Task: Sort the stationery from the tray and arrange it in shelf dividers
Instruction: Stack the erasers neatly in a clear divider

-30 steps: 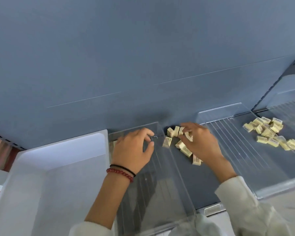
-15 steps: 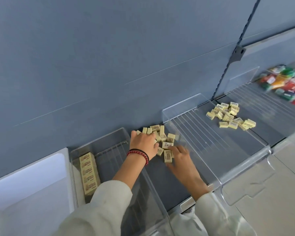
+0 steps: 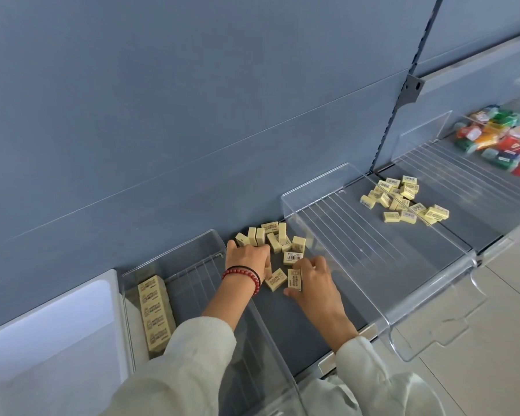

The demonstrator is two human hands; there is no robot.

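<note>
Several small cream erasers (image 3: 278, 240) lie loose on the grey shelf between two clear dividers. My left hand (image 3: 245, 258), with a red bead bracelet on its wrist, sits at the pile's left edge with its fingers curled down around an eraser (image 3: 267, 270) that is mostly hidden. My right hand (image 3: 314, 285) is just right of it and pinches one barcode-labelled eraser (image 3: 294, 279) between thumb and fingers. Another eraser (image 3: 275, 279) lies flat between my two hands. A neat row of stacked erasers (image 3: 155, 313) fills the back left of the left divider compartment (image 3: 198, 259).
A white tray (image 3: 42, 340) stands at the far left. A clear divider (image 3: 357, 235) separates this pile from a second heap of cream erasers (image 3: 403, 202). Colourful packaged items (image 3: 499, 139) fill the far right compartment. The blue back wall rises behind, and pale floor tiles show below right.
The view has shifted slightly. My right hand has closed on one eraser at the pile's near edge; my left hand stays curled at the pile's left side.
</note>
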